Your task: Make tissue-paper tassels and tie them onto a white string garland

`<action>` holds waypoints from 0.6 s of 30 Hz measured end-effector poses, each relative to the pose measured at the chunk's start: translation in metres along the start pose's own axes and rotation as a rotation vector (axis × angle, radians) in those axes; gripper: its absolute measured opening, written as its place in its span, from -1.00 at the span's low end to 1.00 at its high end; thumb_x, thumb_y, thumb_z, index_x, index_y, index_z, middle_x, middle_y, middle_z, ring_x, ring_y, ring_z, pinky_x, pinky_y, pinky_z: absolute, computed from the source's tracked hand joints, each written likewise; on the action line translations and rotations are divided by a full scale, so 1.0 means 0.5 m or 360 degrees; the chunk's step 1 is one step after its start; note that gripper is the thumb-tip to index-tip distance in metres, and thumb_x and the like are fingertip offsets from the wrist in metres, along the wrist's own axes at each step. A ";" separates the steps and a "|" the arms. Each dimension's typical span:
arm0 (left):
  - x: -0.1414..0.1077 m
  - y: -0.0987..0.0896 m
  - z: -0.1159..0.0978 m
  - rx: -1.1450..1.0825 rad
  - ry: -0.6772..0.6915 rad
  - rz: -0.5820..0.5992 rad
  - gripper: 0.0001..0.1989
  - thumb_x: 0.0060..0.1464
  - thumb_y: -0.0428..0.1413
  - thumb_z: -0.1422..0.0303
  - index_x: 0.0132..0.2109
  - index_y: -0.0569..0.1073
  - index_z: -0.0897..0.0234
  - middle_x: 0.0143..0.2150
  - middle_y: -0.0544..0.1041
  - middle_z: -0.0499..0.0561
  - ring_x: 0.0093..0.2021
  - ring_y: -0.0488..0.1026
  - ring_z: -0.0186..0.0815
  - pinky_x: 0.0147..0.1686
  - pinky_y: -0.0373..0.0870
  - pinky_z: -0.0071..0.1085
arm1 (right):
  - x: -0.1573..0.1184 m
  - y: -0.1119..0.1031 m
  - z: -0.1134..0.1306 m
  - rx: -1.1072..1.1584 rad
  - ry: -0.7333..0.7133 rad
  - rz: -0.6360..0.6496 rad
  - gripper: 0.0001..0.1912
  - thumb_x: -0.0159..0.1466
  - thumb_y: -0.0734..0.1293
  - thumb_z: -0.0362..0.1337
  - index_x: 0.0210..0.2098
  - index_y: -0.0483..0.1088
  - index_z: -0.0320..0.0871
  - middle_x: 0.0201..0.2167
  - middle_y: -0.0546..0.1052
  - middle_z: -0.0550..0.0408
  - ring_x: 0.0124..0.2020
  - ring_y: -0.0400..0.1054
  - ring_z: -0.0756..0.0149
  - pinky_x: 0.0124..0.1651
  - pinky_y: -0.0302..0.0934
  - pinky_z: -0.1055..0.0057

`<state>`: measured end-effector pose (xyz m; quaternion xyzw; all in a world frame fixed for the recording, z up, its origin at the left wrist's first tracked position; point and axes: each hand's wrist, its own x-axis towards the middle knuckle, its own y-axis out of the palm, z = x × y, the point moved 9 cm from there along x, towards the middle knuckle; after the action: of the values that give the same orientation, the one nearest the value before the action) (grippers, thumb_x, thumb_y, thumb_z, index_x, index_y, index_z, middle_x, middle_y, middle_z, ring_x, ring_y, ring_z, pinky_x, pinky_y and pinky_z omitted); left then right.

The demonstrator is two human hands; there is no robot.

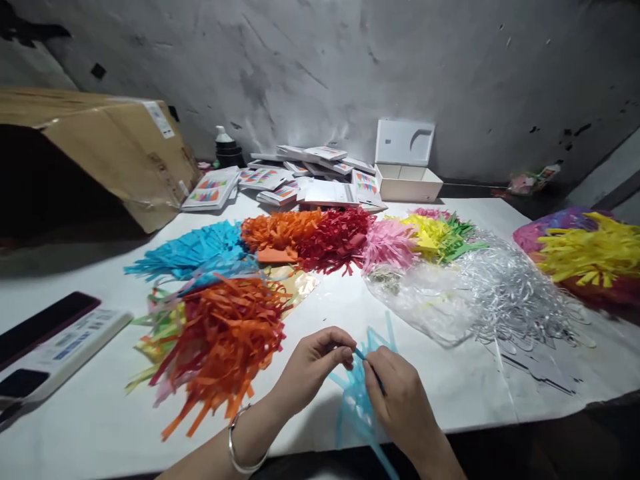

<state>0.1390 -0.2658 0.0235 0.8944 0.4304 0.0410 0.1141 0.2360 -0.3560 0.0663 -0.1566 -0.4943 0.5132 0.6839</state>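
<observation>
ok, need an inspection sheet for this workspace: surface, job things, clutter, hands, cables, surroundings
Surface: white-covered table
Job things: narrow blue piece between the hands; translucent blue strips below
Clutter: orange fringe bundle, red bundle, silver tinsel, open white box
Hands: right hand grips the blue piece; left hand has fingertips at its end, grip unclear
Cables: cannot tell; dark strip at left edge unclear
Surroundings: marked grey wall; cardboard box at left

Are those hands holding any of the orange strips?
No, the left hand and right hand hold blue material, while the orange strips lie apart on the table.
</observation>
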 end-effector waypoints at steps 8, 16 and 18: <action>-0.068 -0.040 -0.039 0.0546 0.0359 0.0080 -0.89 0.28 0.08 0.39 -0.15 0.51 0.26 -0.25 0.48 0.01 -0.29 0.48 -0.34 -0.25 0.45 -0.41 | 0.007 0.047 0.049 -0.0006 -0.0068 0.0342 -0.75 0.44 0.10 -0.40 -0.35 0.28 -0.12 -0.45 0.36 0.12 -0.42 0.24 0.30 -0.33 0.03 0.37; -0.097 -0.055 -0.041 0.0694 0.0468 0.0122 -0.88 0.30 0.04 0.41 -0.12 0.48 0.24 -0.24 0.48 0.03 -0.24 0.47 -0.31 -0.21 0.43 -0.40 | 0.010 0.076 0.064 0.0281 0.0041 0.0463 -0.77 0.42 0.12 -0.37 -0.37 0.25 -0.10 -0.48 0.35 0.18 -0.45 0.26 0.38 -0.37 0.05 0.44; -0.102 -0.059 -0.045 0.0764 0.0509 0.0119 -0.87 0.29 0.04 0.43 -0.09 0.48 0.23 -0.23 0.49 0.03 -0.22 0.46 -0.30 -0.20 0.42 -0.40 | 0.010 0.080 0.066 0.0269 0.0046 0.0412 -0.76 0.41 0.12 -0.37 -0.39 0.23 -0.10 -0.49 0.34 0.18 -0.46 0.25 0.38 -0.38 0.05 0.44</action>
<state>0.0805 -0.2839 0.0397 0.8933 0.4071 0.0825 -0.1717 0.1863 -0.3444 0.0553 -0.1684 -0.4152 0.6346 0.6297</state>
